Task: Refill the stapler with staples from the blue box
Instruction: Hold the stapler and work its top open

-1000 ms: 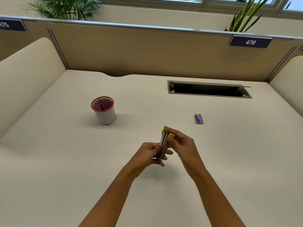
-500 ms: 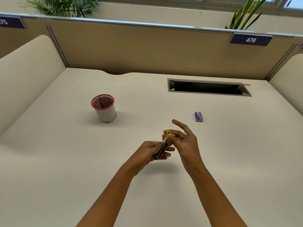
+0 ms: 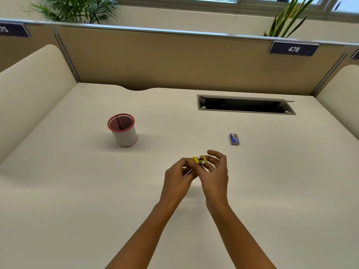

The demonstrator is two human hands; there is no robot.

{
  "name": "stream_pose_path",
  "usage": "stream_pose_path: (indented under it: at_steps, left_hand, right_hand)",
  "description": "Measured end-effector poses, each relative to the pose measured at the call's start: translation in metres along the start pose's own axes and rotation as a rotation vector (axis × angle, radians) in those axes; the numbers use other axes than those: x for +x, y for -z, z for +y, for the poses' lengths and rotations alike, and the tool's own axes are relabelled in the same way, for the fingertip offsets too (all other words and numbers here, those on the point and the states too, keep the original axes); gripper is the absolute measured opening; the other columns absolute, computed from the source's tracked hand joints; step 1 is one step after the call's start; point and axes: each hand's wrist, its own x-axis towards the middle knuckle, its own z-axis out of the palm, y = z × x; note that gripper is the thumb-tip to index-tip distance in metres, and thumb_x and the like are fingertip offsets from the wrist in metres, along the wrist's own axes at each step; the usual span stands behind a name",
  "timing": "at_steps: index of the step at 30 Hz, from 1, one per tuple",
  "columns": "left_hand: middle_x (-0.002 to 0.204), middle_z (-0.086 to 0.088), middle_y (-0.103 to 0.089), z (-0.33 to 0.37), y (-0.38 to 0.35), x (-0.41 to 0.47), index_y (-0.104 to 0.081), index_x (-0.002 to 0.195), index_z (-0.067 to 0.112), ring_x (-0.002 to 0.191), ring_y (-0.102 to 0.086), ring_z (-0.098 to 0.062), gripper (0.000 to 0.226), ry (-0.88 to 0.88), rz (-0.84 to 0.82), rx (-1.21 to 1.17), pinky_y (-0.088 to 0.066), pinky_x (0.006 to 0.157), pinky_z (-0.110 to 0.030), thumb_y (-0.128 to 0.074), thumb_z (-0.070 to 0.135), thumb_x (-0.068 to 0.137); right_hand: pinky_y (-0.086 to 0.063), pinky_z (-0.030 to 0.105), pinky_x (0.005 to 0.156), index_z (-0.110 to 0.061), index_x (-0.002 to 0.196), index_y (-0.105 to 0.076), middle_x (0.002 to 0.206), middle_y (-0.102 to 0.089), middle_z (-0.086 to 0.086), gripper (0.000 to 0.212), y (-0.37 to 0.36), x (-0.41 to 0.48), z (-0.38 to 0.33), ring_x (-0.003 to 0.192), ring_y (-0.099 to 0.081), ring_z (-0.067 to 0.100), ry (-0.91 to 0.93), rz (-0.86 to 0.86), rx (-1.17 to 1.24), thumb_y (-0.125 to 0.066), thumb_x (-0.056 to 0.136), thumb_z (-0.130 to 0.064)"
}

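Note:
A small yellow and metal stapler point(image 3: 199, 161) is held above the middle of the desk between both hands. My left hand point(image 3: 179, 175) grips its lower body, and most of that body is hidden by the fingers. My right hand point(image 3: 214, 171) pinches the yellow front end with thumb and forefinger, the other fingers spread. The small blue staple box point(image 3: 234, 139) lies flat on the desk, beyond my right hand and slightly to its right, untouched.
A red-rimmed mesh pen cup point(image 3: 122, 129) stands at the left middle of the desk. A rectangular cable slot point(image 3: 245, 105) is cut into the far right of the desk. Beige partitions enclose the back and both sides.
The stapler has tilted from nearly upright to lower and flatter in my hands. My right fingers have shifted around its yellow end. The blue box has not moved.

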Motion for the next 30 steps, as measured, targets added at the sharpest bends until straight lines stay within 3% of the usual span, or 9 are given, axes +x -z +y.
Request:
stream_pose_path:
  at_steps: [3,6,9,14,16,19,22,26,30]
  left_hand:
    - [0.083,0.016,-0.071,0.003,0.003,0.0,-0.065,0.088,0.037,0.074,-0.067,0.005,0.012,-0.009,0.087,-0.017,-0.05,0.066,-0.009,-0.063,0.025,0.089]
    - [0.087,0.011,-0.073,0.005,0.007,-0.002,-0.064,0.093,0.037,0.075,-0.071,-0.002,0.016,-0.011,0.05,-0.064,-0.057,0.066,-0.022,-0.057,0.023,0.093]
    - [0.087,0.005,-0.075,0.005,0.01,-0.003,-0.067,0.101,0.026,0.079,-0.073,-0.007,0.017,-0.016,0.029,-0.09,-0.06,0.067,-0.032,-0.052,0.023,0.096]
    - [0.063,0.016,-0.068,0.006,0.01,-0.006,-0.069,0.102,0.025,0.061,-0.066,0.002,0.021,-0.034,0.067,-0.071,-0.046,0.055,-0.007,-0.049,0.027,0.097]
    - [0.063,0.013,-0.066,0.006,0.008,-0.007,-0.068,0.109,0.024,0.058,-0.062,0.002,0.025,-0.024,0.081,-0.067,-0.044,0.052,-0.008,-0.045,0.029,0.098]
    - [0.078,0.011,-0.069,0.006,-0.002,-0.011,-0.065,0.103,0.024,0.069,-0.066,0.003,0.027,0.01,0.12,-0.14,-0.047,0.055,-0.009,-0.039,0.03,0.1]
    - [0.072,0.005,-0.068,0.009,-0.012,-0.013,-0.06,0.087,0.018,0.06,-0.062,0.0,0.025,0.017,0.195,-0.127,-0.045,0.051,-0.012,-0.041,0.031,0.098]
    - [0.067,0.0,-0.064,0.012,-0.018,-0.012,-0.055,0.079,0.015,0.053,-0.056,-0.004,0.026,-0.008,0.232,-0.109,-0.043,0.048,-0.015,-0.044,0.029,0.098]
    - [0.075,0.005,-0.069,0.015,-0.02,-0.011,-0.058,0.09,0.016,0.059,-0.066,-0.003,0.031,0.063,0.392,-0.209,-0.047,0.051,-0.01,-0.032,0.028,0.102]
  right_hand:
    - [-0.052,0.012,0.068,-0.03,0.114,-0.052,0.101,-0.068,-0.007,0.044,-0.004,-0.003,-0.001,0.087,-0.07,-0.001,0.025,0.011,0.008,-0.077,0.081,-0.016]
    - [-0.053,0.018,0.076,-0.031,0.118,-0.052,0.103,-0.07,-0.005,0.031,-0.002,-0.001,-0.005,0.087,-0.072,0.005,0.019,-0.007,0.008,-0.064,0.092,-0.019]
    - [-0.054,0.013,0.065,-0.031,0.12,-0.052,0.104,-0.071,-0.002,0.03,-0.003,-0.003,-0.007,0.084,-0.072,0.004,0.023,-0.063,0.003,-0.061,0.094,-0.02]
    - [-0.052,0.011,0.069,-0.034,0.127,-0.049,0.1,-0.073,-0.006,0.041,-0.009,-0.014,-0.002,0.089,-0.071,0.003,0.046,-0.071,-0.026,-0.065,0.09,-0.029]
    - [-0.053,0.012,0.069,-0.034,0.127,-0.048,0.096,-0.073,-0.007,0.04,-0.013,-0.018,0.001,0.089,-0.071,0.004,0.07,-0.038,-0.037,-0.064,0.091,-0.028]
    - [-0.053,0.013,0.069,-0.035,0.124,-0.046,0.097,-0.073,-0.005,0.032,-0.02,-0.023,0.006,0.088,-0.07,0.002,0.069,0.03,-0.026,-0.058,0.095,-0.027]
    - [-0.054,0.014,0.07,-0.032,0.125,-0.04,0.097,-0.073,-0.006,0.03,-0.027,-0.026,0.007,0.085,-0.07,0.003,0.098,0.108,-0.033,-0.053,0.098,-0.027]
    - [-0.055,0.016,0.073,-0.029,0.13,-0.034,0.097,-0.073,-0.007,0.039,-0.027,-0.027,0.005,0.085,-0.071,0.006,0.124,0.146,-0.022,-0.054,0.097,-0.025]
    - [-0.052,0.01,0.065,-0.026,0.128,-0.034,0.097,-0.071,-0.006,0.033,-0.021,-0.022,0.002,0.081,-0.071,0.003,0.117,0.276,0.056,-0.049,0.1,-0.017]
